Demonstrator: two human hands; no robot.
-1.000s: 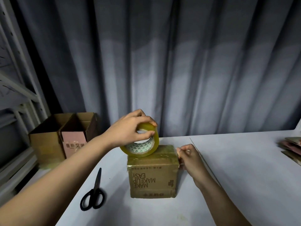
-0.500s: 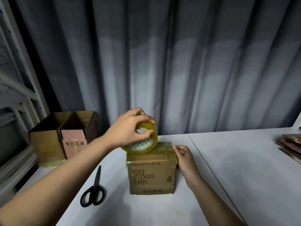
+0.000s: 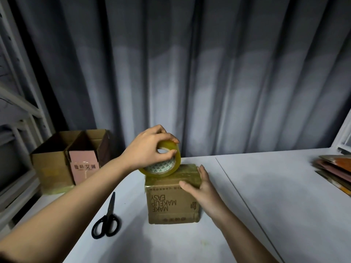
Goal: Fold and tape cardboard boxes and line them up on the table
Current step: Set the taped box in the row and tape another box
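Head view: your left hand (image 3: 150, 147) grips the tape roll (image 3: 161, 164); your flat, relaxed right hand (image 3: 199, 185) presses the box (image 3: 171, 200). Smooth tape firmly down that side.

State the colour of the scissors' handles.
Black; the scissors lie on the table left of the box, clearest in the head view.
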